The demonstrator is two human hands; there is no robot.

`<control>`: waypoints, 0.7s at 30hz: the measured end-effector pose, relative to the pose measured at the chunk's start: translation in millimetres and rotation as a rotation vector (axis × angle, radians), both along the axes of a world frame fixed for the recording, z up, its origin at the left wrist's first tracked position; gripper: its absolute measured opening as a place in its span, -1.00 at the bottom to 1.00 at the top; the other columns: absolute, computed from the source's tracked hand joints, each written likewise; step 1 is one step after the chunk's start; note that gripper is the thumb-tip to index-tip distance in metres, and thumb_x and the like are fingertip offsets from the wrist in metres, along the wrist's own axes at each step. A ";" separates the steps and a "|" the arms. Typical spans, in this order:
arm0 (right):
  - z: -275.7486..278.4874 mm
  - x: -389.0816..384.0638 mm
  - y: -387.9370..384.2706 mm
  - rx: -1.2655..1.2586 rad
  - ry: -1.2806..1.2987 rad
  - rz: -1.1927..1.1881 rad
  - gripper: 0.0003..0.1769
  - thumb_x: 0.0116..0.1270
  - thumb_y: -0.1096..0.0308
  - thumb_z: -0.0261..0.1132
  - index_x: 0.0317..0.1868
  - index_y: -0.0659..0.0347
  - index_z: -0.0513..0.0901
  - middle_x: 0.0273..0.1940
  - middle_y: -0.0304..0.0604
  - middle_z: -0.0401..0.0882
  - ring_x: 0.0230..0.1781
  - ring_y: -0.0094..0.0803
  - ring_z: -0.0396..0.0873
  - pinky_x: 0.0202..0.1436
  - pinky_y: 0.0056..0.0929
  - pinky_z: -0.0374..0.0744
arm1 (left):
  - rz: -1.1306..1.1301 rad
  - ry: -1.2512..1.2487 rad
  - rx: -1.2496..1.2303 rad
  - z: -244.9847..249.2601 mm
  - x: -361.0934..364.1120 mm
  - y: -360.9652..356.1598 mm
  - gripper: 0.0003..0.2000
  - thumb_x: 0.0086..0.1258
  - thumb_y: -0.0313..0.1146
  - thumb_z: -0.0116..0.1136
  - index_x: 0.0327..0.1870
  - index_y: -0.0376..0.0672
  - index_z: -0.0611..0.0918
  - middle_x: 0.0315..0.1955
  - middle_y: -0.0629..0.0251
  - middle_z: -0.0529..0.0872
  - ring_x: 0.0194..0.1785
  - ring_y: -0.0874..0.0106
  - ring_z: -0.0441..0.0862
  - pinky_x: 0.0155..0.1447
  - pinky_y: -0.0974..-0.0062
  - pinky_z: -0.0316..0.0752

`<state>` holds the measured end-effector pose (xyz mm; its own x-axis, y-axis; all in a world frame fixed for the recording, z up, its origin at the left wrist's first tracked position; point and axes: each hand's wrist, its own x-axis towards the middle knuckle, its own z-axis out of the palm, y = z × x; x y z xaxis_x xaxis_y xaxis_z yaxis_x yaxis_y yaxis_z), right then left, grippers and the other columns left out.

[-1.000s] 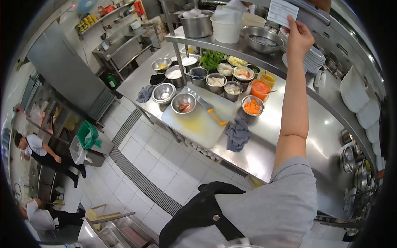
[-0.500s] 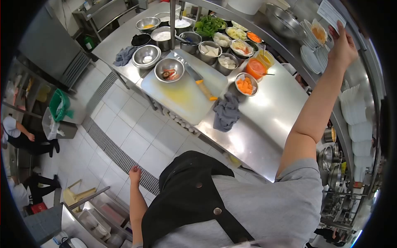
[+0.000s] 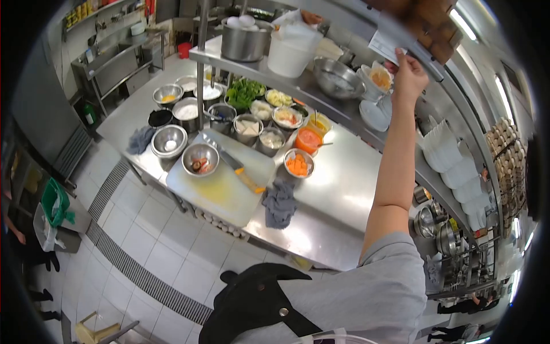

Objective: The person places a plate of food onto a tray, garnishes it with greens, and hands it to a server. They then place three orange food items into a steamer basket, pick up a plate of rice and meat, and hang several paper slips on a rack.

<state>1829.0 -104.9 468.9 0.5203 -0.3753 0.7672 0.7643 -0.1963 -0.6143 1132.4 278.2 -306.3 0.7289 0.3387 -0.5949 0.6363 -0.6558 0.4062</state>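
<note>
My right hand (image 3: 410, 74) is raised at the upper right with its arm stretched out. Thumb and fingers are closed on the lower corner of a white paper slip (image 3: 382, 45), which overlaps the metal rail (image 3: 424, 62) of the upper shelf. Just below the hand is a bowl with orange contents (image 3: 380, 78), beside a large steel bowl (image 3: 338, 79). My left hand is out of view.
The steel counter (image 3: 338, 212) carries a cutting board (image 3: 229, 203) with a knife (image 3: 235, 163), a steel bowl (image 3: 200, 159), a grey cloth (image 3: 280, 204) and several ingredient containers. White plates (image 3: 441, 146) are stacked at right. People (image 3: 467, 304) stand farther off.
The view has tilted up and turned, showing more of the upper shelf. My right hand stays on the slip, now against the rail. My left hand has left the view.
</note>
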 end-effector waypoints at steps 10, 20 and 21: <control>-4.0 -21.6 -7.5 -0.168 -0.091 -0.454 -0.56 0.22 0.09 0.57 -0.46 0.25 0.57 -0.63 -0.22 0.57 -0.71 -0.58 0.50 -0.64 -0.62 0.39 | -0.389 -0.417 0.398 -23.3 18.4 33.5 -0.84 0.25 -0.24 0.23 -0.27 -0.10 0.71 -0.21 0.24 0.74 -0.17 0.14 0.70 -0.12 0.11 0.61; -67.8 -71.9 -11.6 -0.286 -0.296 -0.261 -0.74 0.42 0.28 0.40 -0.35 0.22 0.55 -0.59 -0.34 0.52 -0.63 -0.68 0.39 -0.56 -0.66 0.32 | 1.234 -0.231 -0.635 -2.1 52.4 14.8 -0.71 0.25 -0.54 0.19 0.00 -0.38 0.62 -0.41 0.24 0.67 -0.49 0.42 0.61 -0.44 0.48 0.52; -89.0 -72.1 -2.1 -0.419 -0.262 -0.378 -0.77 0.40 0.27 0.42 -0.30 0.22 0.59 -0.57 -0.33 0.53 -0.59 -0.67 0.41 -0.49 -0.65 0.37 | 1.291 -0.221 -0.661 -8.9 46.0 8.6 -0.73 0.27 -0.53 0.21 0.00 -0.35 0.63 -0.41 0.22 0.67 -0.48 0.40 0.62 -0.46 0.45 0.51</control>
